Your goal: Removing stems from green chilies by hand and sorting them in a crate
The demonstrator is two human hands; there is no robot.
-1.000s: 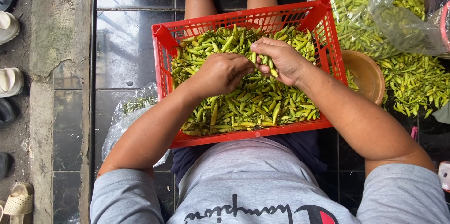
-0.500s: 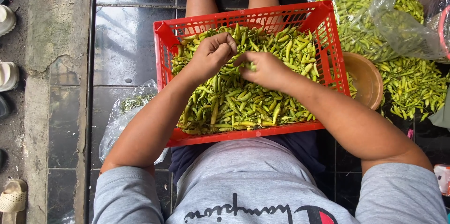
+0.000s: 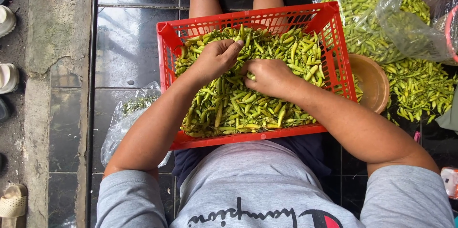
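Both hands have drifted slightly toward the far side of the pile since half a second ago, and they sit closer together now. My left hand [image 3: 215, 59] lies palm-down on the green chillies [image 3: 248, 104] at the far-left part of the red plastic crate [image 3: 167, 56], fingers curled into the heap; whether it has actually pinched a pod I cannot tell. My right hand [image 3: 269, 76] rests just right of it, knuckles up, fingers bent under and likewise hidden, so its grip is also unclear. Chillies fill the crate, which rests across my lap.

Judgement on handling: pods look light, smooth-skinned and a bit slippery, firm but snappable; best taken singly, near the stem end, with thumb and forefinger rather than scooped.

Pose: both forearms angle inward from my shoulders, wrists low, meeting near the crate's middle.

Right of the crate stand a brown bowl [image 3: 377, 82] and more chillies on clear plastic [image 3: 410, 27].
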